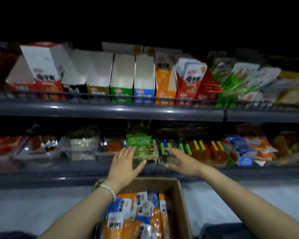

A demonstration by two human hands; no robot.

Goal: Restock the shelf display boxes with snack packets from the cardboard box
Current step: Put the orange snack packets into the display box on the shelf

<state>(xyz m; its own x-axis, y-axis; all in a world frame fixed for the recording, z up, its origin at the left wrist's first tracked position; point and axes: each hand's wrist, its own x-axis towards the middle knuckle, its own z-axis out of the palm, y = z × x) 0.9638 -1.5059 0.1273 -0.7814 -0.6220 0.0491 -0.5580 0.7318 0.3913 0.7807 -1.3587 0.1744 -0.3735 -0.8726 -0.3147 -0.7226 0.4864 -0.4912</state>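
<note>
A brown cardboard box (181, 200) sits low in the middle, full of orange, white and blue snack packets (136, 216). On the upper shelf stand several display boxes; the green one (122, 78) and the blue one (144, 78) look empty inside. On the lower shelf a bin holds green packets (139, 140). My left hand (123, 167), with a bead bracelet on the wrist, reaches flat toward that bin, fingers apart, holding nothing. My right hand (181, 161) stretches out beside it, also with fingers spread and nothing in it.
A red and white display box (41, 69) leans at the upper left. Red, green and yellow packets (231, 80) crowd the upper right. Clear bins (41, 149) of snacks line the lower shelf, with coloured sticks (197, 147) to the right. Grey shelf rails (110, 111) run across.
</note>
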